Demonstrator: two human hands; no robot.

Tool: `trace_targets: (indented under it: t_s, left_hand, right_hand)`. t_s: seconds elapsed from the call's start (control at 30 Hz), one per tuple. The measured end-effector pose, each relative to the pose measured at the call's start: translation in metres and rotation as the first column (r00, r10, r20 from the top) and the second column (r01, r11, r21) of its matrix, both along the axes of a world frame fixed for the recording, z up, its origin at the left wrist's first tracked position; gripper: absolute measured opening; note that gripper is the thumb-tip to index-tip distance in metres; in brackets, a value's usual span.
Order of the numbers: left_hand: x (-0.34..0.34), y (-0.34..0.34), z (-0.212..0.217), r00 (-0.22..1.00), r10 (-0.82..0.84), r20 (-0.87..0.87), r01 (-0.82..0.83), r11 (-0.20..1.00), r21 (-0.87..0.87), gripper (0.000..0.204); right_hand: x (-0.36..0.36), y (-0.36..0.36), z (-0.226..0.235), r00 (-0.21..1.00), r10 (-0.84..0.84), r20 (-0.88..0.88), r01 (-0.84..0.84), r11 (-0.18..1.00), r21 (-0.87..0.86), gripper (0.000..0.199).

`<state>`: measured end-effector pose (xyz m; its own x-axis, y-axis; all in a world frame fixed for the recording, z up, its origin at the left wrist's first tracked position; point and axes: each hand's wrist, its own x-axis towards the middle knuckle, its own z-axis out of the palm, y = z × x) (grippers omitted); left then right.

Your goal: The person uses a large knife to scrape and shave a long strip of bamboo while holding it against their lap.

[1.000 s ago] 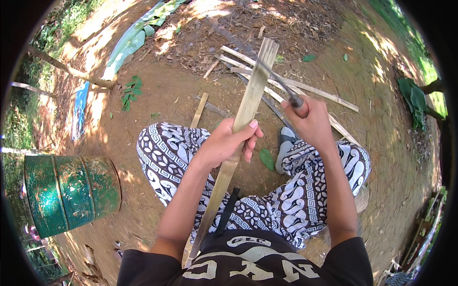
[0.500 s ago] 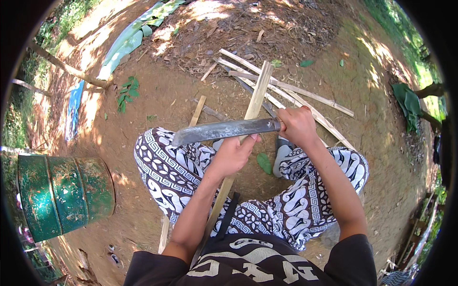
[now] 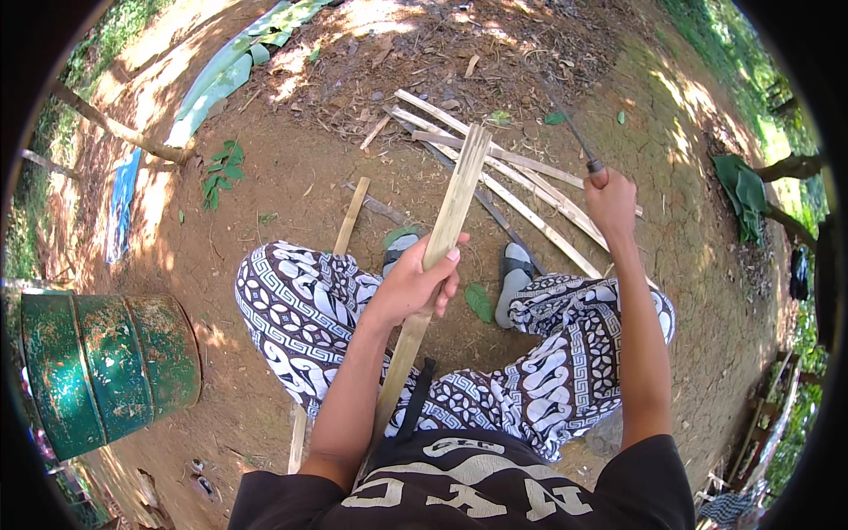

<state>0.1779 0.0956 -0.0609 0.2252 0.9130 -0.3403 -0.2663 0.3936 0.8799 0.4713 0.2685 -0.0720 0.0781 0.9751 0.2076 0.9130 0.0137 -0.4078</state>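
Observation:
My left hand (image 3: 417, 281) is closed round the middle of a long bamboo strip (image 3: 459, 190). The strip slants from beside my waist up and away between my knees, its far end split and rough. Out to the right, my right hand (image 3: 611, 199) grips the handle of a machete (image 3: 579, 132). Its blade points away from me and shows edge-on as a thin dark line, apart from the strip. Beyond my feet several split bamboo strips (image 3: 539, 221) lie crossed on the ground.
A rusty green metal drum (image 3: 110, 367) lies at the left. Banana leaves (image 3: 221, 84) and a blue sheet (image 3: 124, 203) are at the far left. A short wooden piece (image 3: 352, 215) rests by my left foot. Bark chips (image 3: 424, 53) cover the ground ahead.
The machete has swung from across the strip out to the right and away, with its blade turned forward. My left hand still holds the strip, which has shifted slightly left.

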Motion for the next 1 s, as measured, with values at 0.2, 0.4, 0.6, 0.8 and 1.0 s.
trace_targets:
  t_s: [0.2, 0.4, 0.6, 0.8, 1.0]
  left_hand:
    - [0.007, 0.018, 0.010, 1.000, -0.026, 0.003, 0.026, 0.999, -0.023, 0.031]
    - [0.016, 0.001, 0.006, 0.960, 0.058, -0.276, -0.054, 0.998, 0.023, 0.034]
    - [0.012, -0.002, -0.013, 0.881, 0.112, -0.460, -0.010, 0.976, 0.219, 0.031]
    - [0.013, 0.007, -0.014, 0.825, 0.108, -0.554, 0.013, 0.978, 0.210, 0.031]
    - [0.009, -0.017, -0.011, 0.913, 0.034, -0.407, 0.022, 0.991, 0.132, 0.029]
  right_hand:
    - [-0.051, -0.045, 0.013, 0.878, 0.476, 0.056, -0.477, 0.879, 0.017, 0.009]
    - [-0.075, -0.055, 0.000, 0.766, 0.620, 0.173, -0.636, 0.770, 0.057, 0.012]
    - [-0.076, -0.034, -0.035, 0.729, 0.666, 0.157, -0.684, 0.709, 0.172, 0.014]
    - [-0.070, -0.018, -0.054, 0.763, 0.624, 0.167, -0.645, 0.726, 0.236, 0.015]
    - [-0.026, 0.043, -0.022, 0.992, -0.109, 0.059, 0.116, 0.982, -0.149, 0.022]
